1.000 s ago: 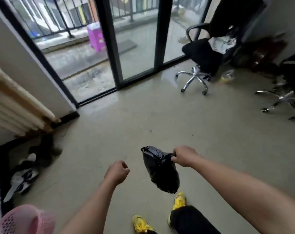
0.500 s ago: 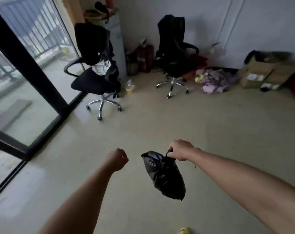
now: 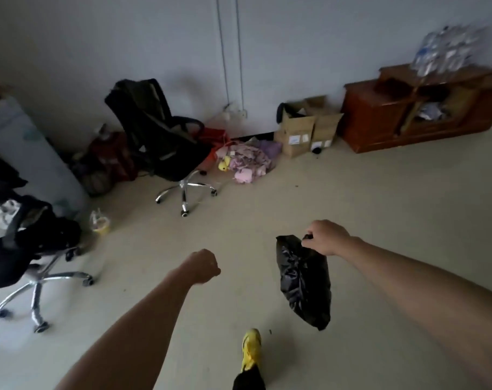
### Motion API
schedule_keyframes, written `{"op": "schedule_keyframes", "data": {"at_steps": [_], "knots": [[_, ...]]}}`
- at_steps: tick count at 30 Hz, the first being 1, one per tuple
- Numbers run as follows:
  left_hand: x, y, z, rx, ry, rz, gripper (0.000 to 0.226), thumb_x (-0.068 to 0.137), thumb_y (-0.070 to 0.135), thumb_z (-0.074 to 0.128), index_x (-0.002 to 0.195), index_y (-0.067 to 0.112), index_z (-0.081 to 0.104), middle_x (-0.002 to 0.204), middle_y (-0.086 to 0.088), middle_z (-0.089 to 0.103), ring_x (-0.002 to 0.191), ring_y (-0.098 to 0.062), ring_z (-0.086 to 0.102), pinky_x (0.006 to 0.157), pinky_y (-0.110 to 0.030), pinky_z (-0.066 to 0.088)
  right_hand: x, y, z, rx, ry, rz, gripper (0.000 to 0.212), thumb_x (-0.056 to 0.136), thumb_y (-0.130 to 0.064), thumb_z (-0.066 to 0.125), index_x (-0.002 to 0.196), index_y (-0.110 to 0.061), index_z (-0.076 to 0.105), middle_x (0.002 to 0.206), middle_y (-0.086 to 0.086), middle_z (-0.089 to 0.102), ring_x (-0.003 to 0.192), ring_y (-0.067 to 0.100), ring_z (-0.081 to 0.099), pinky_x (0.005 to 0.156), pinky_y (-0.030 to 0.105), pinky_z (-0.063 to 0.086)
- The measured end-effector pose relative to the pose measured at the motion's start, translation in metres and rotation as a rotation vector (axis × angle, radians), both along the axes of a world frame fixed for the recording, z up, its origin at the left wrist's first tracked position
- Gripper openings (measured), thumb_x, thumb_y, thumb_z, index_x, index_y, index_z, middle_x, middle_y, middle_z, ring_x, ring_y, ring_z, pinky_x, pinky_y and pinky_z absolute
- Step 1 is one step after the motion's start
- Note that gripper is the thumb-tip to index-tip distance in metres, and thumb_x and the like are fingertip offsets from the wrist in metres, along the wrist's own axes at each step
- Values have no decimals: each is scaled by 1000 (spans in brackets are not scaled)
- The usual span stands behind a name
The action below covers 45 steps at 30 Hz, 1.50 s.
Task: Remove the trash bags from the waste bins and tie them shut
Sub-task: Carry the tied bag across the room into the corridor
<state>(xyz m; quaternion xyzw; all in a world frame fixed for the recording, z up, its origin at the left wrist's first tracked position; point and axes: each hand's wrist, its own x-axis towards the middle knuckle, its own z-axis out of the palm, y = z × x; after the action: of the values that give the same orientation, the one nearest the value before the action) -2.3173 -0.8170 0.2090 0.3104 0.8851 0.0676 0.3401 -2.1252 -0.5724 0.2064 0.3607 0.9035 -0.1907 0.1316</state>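
Observation:
A small black trash bag [image 3: 305, 282] hangs in the air above the floor, gathered at its top. My right hand [image 3: 325, 237] is closed on that gathered top and carries the bag at arm's length. To the left, my left hand [image 3: 204, 266] is a closed fist with nothing in it, apart from the bag. No waste bin is in view.
A black office chair [image 3: 160, 139] stands by the far wall, another chair [image 3: 28, 243] at the left edge. A pile of pink cloth and toys [image 3: 247, 161], cardboard boxes [image 3: 306, 128] and a brown wooden cabinet [image 3: 416, 108] line the wall. My yellow shoe [image 3: 250, 347] steps below.
The view has swung right, from the glass balcony doors to the far wall with boxes and cabinet. The bag stays hanging from my right hand; the pink basket has left the view.

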Motion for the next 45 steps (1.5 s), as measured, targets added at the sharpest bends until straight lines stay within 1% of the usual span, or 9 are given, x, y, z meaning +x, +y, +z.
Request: {"op": "schedule_keyframes", "data": {"at_steps": [5, 11, 15, 22, 27, 31, 35, 42, 45], "knots": [[-57, 156, 3, 40, 19, -225, 26, 87, 20, 62, 106, 2, 66, 101, -14, 65, 109, -33, 63, 84, -29, 49, 1, 128, 4, -6, 22, -247, 29, 88, -30, 59, 71, -9, 47, 65, 7, 46, 57, 23, 45, 54, 31, 29], [-81, 351, 34, 50, 75, -495, 23, 85, 23, 62, 101, 7, 67, 115, -11, 65, 108, -28, 62, 88, -31, 49, 34, 249, 28, 21, 96, -521, 29, 87, -31, 59, 70, -8, 56, 67, 9, 55, 60, 23, 52, 53, 29, 35], [-56, 475, 33, 58, 43, -615, 24, 84, 21, 64, 102, 5, 68, 110, -15, 69, 102, -29, 65, 81, -30, 52, 68, 332, 23, 36, 106, -666, 32, 87, -34, 58, 86, -3, 65, 85, 17, 68, 71, 26, 62, 56, 28, 39], [10, 669, 23, 56, 3, -728, 21, 86, 23, 63, 99, 7, 68, 95, -12, 68, 81, -21, 58, 84, -33, 53, 126, 491, 3, -18, 114, -787, 27, 82, -31, 60, 78, -4, 65, 76, 13, 66, 64, 23, 58, 55, 28, 38], [64, 809, 37, 107, -10, -790, 24, 89, 23, 60, 104, 6, 67, 106, -12, 68, 93, -25, 64, 85, -33, 53, 177, 613, 13, -21, 125, -858, 31, 82, -34, 62, 86, -3, 68, 81, 12, 69, 78, 27, 67, 57, 28, 40], [94, 905, 38, 66, -31, -841, 24, 89, 22, 60, 106, 7, 66, 107, -13, 68, 90, -24, 63, 79, -30, 50, 211, 701, 22, -16, 106, -899, 31, 81, -36, 62, 82, -5, 67, 79, 11, 69, 75, 25, 66, 57, 27, 40], [107, 1005, 29, 37, -45, -861, 21, 88, 26, 61, 104, 12, 65, 98, -8, 65, 95, -24, 65, 83, -33, 53, 244, 786, 21, -7, 103, -942, 26, 81, -37, 62, 77, -11, 63, 68, 2, 62, 70, 22, 62, 59, 27, 42], [149, 1213, 21, 58, -63, -972, 21, 89, 24, 61, 105, 11, 64, 96, -5, 63, 90, -22, 63, 83, -34, 55, 306, 961, 21, 24, 24, -1075, 24, 85, -35, 63, 67, -19, 59, 74, 1, 63, 73, 20, 63, 60, 27, 44], [167, 1312, 33, 57, -48, -1004, 21, 89, 24, 61, 105, 10, 64, 98, -8, 64, 95, -25, 65, 86, -37, 55, 330, 1032, 37, 37, 35, -1157, 21, 86, -33, 63, 81, -13, 68, 81, 6, 68, 79, 23, 65, 63, 28, 46]]}}
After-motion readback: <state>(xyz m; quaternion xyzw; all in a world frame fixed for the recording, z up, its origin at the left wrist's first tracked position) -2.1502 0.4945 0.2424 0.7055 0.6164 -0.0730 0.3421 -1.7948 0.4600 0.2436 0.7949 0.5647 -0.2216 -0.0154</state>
